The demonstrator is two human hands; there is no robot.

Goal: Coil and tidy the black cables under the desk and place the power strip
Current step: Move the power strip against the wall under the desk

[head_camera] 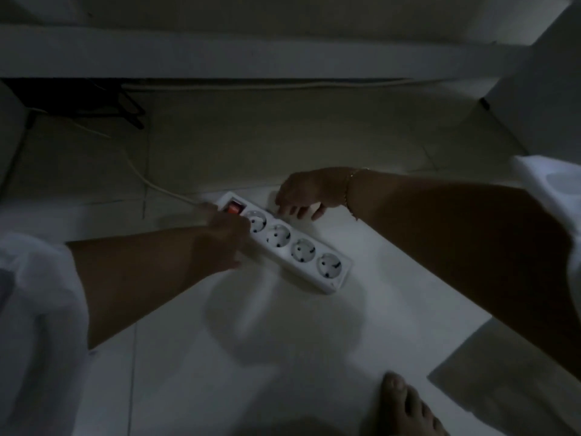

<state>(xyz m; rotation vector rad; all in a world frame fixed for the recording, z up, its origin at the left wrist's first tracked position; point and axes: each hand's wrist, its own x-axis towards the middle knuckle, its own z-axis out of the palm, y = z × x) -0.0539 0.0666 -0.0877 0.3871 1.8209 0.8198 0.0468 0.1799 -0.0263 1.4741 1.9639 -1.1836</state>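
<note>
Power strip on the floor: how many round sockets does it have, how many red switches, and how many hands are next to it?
Round sockets on the power strip: 4
Red switch: 1
Hands, the left hand and the right hand: 2
Total: 7

The pale tiled floor (pixel 283 146) carries a white four-socket power strip (pixel 292 247) lying diagonally, its cord (pixel 147 180) trailing off to the left. Farther back lie black cables (pixel 125 105); nearer, a bare foot (pixel 408 407).
</note>
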